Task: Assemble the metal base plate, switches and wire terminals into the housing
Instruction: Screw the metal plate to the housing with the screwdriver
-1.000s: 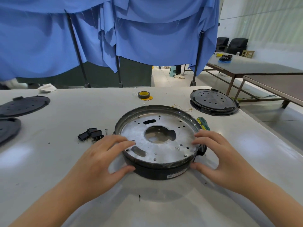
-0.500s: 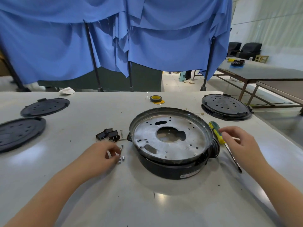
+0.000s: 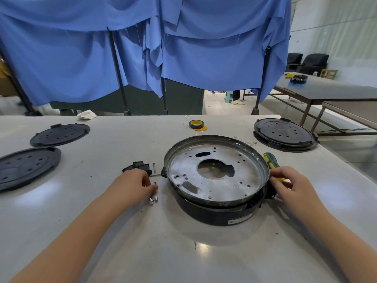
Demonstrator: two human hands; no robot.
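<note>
Black switches [image 3: 137, 168] huddle left of the housing [image 3: 216, 211], one screw [image 3: 154, 167] beside them lying lengthwise away from the viewer. Left hand [image 3: 133, 187] pinches at small screws [image 3: 154, 198] on the table [image 3: 102, 221]. Inside the round black housing at centre sits the metal base plate [image 3: 214, 176], face up and slightly tilted. Right hand [image 3: 289, 185] curls round the screwdriver [image 3: 271, 162], whose handle points away.

Bright, even light falls from overhead. Soft glare patches sit on the white table [image 3: 61, 201] near left, near centre and far right. Shadows under the forearms are faint. Wide-angle distortion bows the edges; far background at right looks washed out.
</note>
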